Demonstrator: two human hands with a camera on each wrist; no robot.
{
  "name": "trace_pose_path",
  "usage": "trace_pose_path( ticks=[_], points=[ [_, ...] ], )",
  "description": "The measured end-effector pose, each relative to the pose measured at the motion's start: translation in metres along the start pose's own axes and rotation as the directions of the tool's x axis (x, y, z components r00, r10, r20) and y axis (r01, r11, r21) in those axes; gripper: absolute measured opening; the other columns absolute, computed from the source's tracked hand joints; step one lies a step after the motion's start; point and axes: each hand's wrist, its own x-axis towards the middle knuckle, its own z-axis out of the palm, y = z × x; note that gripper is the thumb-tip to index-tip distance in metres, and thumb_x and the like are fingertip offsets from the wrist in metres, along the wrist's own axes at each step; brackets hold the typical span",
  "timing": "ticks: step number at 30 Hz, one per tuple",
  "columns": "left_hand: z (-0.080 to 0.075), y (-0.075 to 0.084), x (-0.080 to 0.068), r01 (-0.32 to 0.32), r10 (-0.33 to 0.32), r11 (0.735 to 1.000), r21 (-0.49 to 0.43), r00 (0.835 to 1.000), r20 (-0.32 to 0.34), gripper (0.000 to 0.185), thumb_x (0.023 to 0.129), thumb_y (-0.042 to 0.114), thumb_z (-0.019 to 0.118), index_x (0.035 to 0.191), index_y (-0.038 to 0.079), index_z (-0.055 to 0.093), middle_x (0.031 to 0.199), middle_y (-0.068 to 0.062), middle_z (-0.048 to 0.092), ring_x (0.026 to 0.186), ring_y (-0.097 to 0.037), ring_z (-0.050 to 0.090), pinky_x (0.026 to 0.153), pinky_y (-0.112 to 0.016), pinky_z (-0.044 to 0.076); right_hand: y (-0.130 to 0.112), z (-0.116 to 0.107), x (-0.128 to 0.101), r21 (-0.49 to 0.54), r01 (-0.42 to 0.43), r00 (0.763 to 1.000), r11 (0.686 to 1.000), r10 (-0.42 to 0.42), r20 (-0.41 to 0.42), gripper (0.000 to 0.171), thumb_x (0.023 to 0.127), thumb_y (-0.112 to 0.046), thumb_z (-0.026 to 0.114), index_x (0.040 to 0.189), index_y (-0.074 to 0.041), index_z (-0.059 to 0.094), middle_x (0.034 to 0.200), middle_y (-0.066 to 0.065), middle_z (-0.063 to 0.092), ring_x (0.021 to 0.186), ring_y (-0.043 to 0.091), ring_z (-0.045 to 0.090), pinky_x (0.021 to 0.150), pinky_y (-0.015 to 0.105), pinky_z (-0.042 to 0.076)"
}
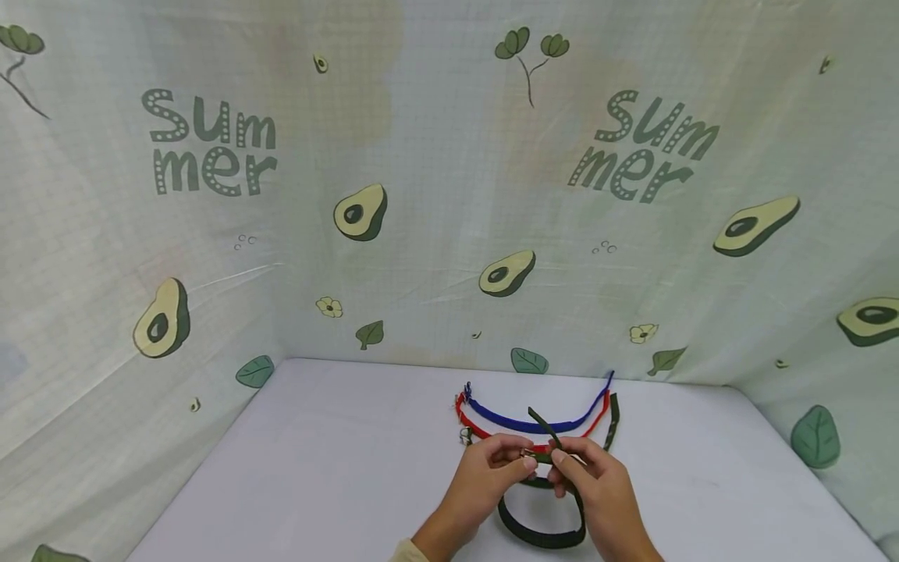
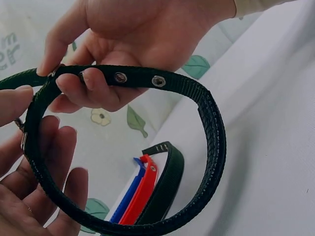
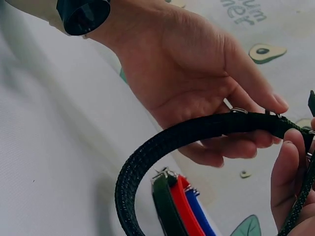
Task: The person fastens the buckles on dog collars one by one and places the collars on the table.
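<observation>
Both hands meet above the near part of the desk point(image 1: 316, 468), working one dark green collar point(image 1: 541, 535). The collar forms a loop that hangs below and between the hands; its free end sticks up just beyond the fingertips.

Left hand point(image 1: 492, 468): fingers curled, thumb and forefinger pinching the strap near the metal buckle point(image 1: 528, 453). The left wrist view shows two metal eyelets point(image 2: 158, 81) in the strap, just beside the pinching fingers.

Right hand point(image 1: 597, 480): fingers curled round the same strap on the other side of the buckle, fingertips nearly touching those of the left hand. Exactly which finger presses the buckle, cannot tell.

Beyond the hands, on the desk, three more collars lie flat and curved, side by side: a blue collar point(image 1: 534, 421) farthest from the hands, a red collar point(image 1: 485, 428) just inside it, and a second dark green collar point(image 1: 612, 425) off beyond the right hand. Metal fittings show at their ends beyond the left hand.

A sleeve cuff point(image 1: 407, 551), pale, shows at the left wrist. The right wrist view shows a dark device point(image 3: 82, 14) at that same wrist.

Backdrop: a light printed cloth point(image 1: 421, 195) behind and to both sides of the hands, with avocados, leaves and small flowers. The words "Summer" point(image 1: 211, 144) are printed on it twice, one beyond the left hand and one beyond the right.
</observation>
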Motion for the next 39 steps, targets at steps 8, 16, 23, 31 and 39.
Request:
trace_pose_path(
  ticks=[8,16,23,31,39],
  points=[
    [0.002,0.0,0.0,-0.001,0.001,0.999,-0.051,1.0,0.005,0.03,0.09,0.012,0.074,0.117,0.0,0.069,0.093,-0.006,0.071,0.082,-0.017,0.07,0.078,-0.032,0.059,0.002,-0.004,0.0,0.031,0.087,0.996,0.996,-0.087,0.016,0.029,0.097,-0.006,0.065,0.122,0.007,0.06,0.101,0.014,0.072,0.076,0.022,0.069,0.06,0.032,0.057],
    [0.005,0.001,-0.002,0.022,-0.023,0.999,-0.041,1.0,-0.007,0.025,0.09,0.015,0.076,0.111,0.001,0.072,0.093,-0.004,0.072,0.083,-0.017,0.068,0.076,-0.029,0.058,0.001,-0.008,0.001,-0.031,0.134,0.991,0.991,-0.133,0.02,0.032,0.096,-0.003,0.065,0.128,0.0,0.061,0.104,0.016,0.071,0.077,0.025,0.071,0.06,0.033,0.057],
    [0.004,0.003,-0.002,0.014,-0.014,0.999,-0.029,1.0,0.004,0.024,0.091,0.016,0.075,0.111,0.002,0.072,0.092,-0.004,0.07,0.077,-0.015,0.065,0.075,-0.028,0.057,-0.006,-0.01,0.002,-0.277,0.193,0.98,0.941,-0.199,0.007,0.032,0.095,-0.009,0.069,0.128,-0.009,0.067,0.107,0.01,0.071,0.084,0.014,0.069,0.069,0.03,0.059],
    [0.0,0.012,-0.004,0.026,-0.026,0.999,0.025,1.0,0.005,0.025,0.092,0.023,0.074,0.112,0.008,0.073,0.094,-0.003,0.071,0.078,-0.016,0.065,0.079,-0.03,0.057,-0.012,-0.013,0.0,-0.299,0.233,0.97,0.925,-0.244,0.004,0.035,0.095,-0.016,0.071,0.13,-0.011,0.067,0.101,0.007,0.073,0.081,0.014,0.07,0.069,0.027,0.058],
    [0.0,0.016,-0.005,0.016,-0.016,1.0,0.016,1.0,0.005,0.026,0.092,0.021,0.074,0.113,0.006,0.073,0.097,-0.003,0.072,0.078,-0.016,0.065,0.08,-0.029,0.056,-0.014,-0.015,-0.001,-0.291,0.281,0.958,0.914,-0.285,0.031,0.038,0.095,-0.012,0.07,0.133,-0.013,0.066,0.107,0.008,0.073,0.091,0.011,0.07,0.073,0.024,0.058]
  ],
)
